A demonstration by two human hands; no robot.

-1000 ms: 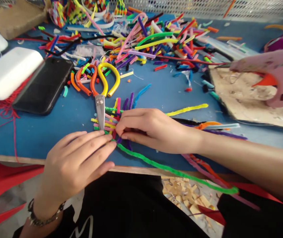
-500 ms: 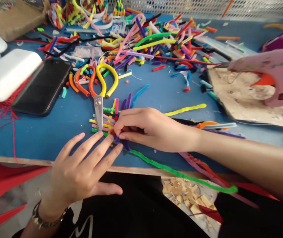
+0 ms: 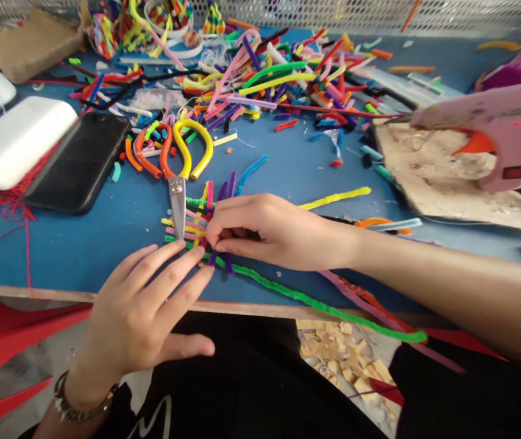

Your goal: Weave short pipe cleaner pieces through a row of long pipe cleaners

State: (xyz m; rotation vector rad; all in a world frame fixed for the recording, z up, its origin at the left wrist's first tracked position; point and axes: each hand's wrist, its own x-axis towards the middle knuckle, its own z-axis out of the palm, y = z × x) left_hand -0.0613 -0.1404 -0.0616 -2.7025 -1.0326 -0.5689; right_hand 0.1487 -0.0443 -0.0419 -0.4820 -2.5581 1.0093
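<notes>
Green, one long strip [image 3: 297, 297] is slanting rightward across the table edge [image 3: 260, 310]; left hand [image 3: 148, 314] is lying spread, right hand [image 3: 260, 228] pinching one weave [image 3: 195, 230].

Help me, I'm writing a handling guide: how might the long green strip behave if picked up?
The long green strip probably weighs little, being thin and fuzzy. It seems bendable but not limp, extending past the table edge in a gentle curve. Lifting might disturb the crossed strips near its left end.
</notes>
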